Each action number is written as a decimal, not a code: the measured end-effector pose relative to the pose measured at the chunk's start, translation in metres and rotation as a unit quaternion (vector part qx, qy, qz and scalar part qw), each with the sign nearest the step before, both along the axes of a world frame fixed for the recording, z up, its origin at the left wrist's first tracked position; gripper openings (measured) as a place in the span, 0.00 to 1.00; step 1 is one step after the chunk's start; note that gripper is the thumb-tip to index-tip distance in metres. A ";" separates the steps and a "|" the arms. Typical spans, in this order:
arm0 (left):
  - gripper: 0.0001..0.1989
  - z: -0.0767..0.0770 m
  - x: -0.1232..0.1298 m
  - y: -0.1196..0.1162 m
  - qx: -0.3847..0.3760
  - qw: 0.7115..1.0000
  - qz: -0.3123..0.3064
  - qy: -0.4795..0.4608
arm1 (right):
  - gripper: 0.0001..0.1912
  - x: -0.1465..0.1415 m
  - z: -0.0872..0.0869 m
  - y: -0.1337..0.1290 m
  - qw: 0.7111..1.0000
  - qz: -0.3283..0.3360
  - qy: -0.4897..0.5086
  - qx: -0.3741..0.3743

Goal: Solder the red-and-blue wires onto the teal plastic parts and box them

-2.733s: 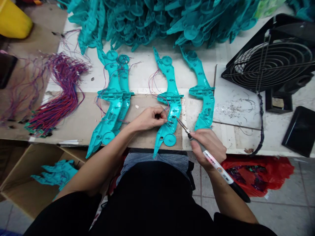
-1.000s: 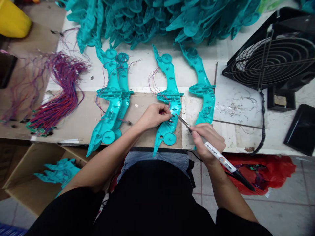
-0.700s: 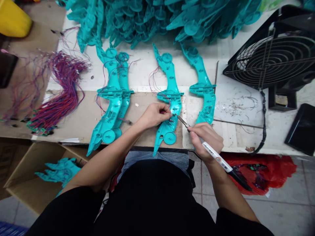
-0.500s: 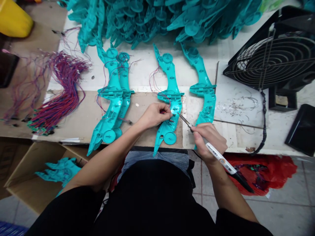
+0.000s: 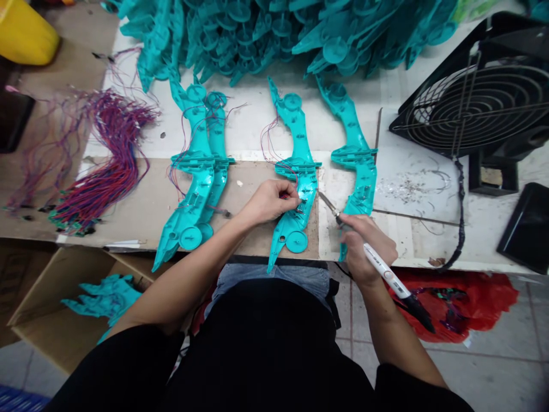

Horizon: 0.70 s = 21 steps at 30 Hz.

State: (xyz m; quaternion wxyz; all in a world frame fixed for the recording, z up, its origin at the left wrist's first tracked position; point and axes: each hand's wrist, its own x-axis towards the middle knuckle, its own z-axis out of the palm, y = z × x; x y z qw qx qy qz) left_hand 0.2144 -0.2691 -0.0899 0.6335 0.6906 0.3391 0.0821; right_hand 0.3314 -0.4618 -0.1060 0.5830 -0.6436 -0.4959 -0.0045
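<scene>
My left hand [image 5: 277, 201] is closed in a pinch at the lower half of a teal plastic shell [image 5: 299, 137]. Thin red and blue wires [image 5: 269, 137] loop from the shell's upper part down to the pinching fingers, which partly hide them. My right hand [image 5: 369, 246] grips a soldering iron [image 5: 384, 272] with a white handle. The iron's metal tip is just off the shell's right edge, apart from it. Another teal shell [image 5: 354, 129] lies to the right, partly behind my right hand. Two overlapping shells [image 5: 199, 134] with wires lie to the left.
A large heap of teal shells [image 5: 257, 40] fills the back. A bundle of red and blue wires [image 5: 114, 149] lies at left. A black fan [image 5: 476, 106] stands at right, near solder scraps [image 5: 405, 189]. Below the edge are a cardboard box [image 5: 47, 297] and a red bag [image 5: 493, 303].
The soldering iron's tip has drawn back to the right, off the shell, and my right hand has shifted slightly. My left hand stays where it was.
</scene>
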 end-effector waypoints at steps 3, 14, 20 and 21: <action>0.04 0.001 0.000 0.000 -0.001 1.000 0.000 0.002 | 0.14 -0.003 -0.002 0.003 0.999 0.013 0.038 -0.014; 0.04 -0.004 -0.001 0.002 0.011 1.000 -0.010 -0.013 | 0.12 -0.017 0.004 0.036 0.976 0.056 -0.142 -0.153; 0.03 -0.007 -0.005 0.007 -0.003 0.998 -0.030 -0.049 | 0.13 -0.016 -0.003 0.045 0.977 0.051 -0.157 -0.138; 0.05 -0.006 -0.006 0.008 -0.010 0.997 -0.046 -0.062 | 0.13 -0.016 -0.003 0.046 0.978 0.047 -0.155 -0.132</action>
